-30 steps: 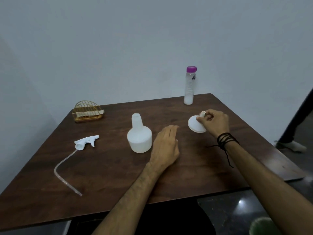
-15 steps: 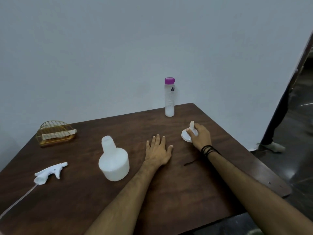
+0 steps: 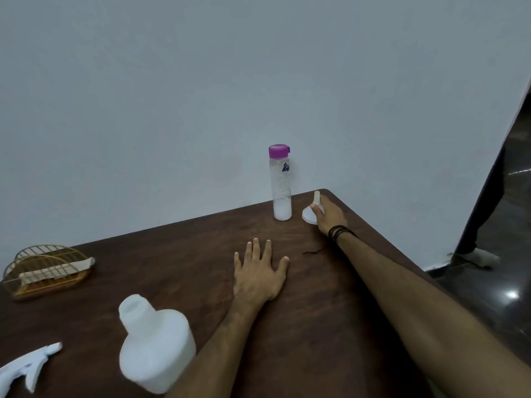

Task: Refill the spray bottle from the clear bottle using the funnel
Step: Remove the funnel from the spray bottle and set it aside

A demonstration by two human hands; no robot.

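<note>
Now the right hand (image 3: 327, 215) grips the upturned funnel (image 3: 311, 212), mouth down on the table (image 3: 172, 254) just beside the clear bottle (image 3: 281, 183). Left hand (image 3: 257, 275) lies flat, fingers spread, holding nothing; the uncapped spray bottle (image 3: 155, 346) stands to its near left.

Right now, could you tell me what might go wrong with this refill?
The funnel sits wide end down near the table's far corner, gripped at the spout by the right hand; a slip might send it off the edge. The capped clear bottle stands tall and narrow right beside that hand, so lifting the funnel could tip it. The open spray bottle stands unheld; the left hand lies flat.
</note>
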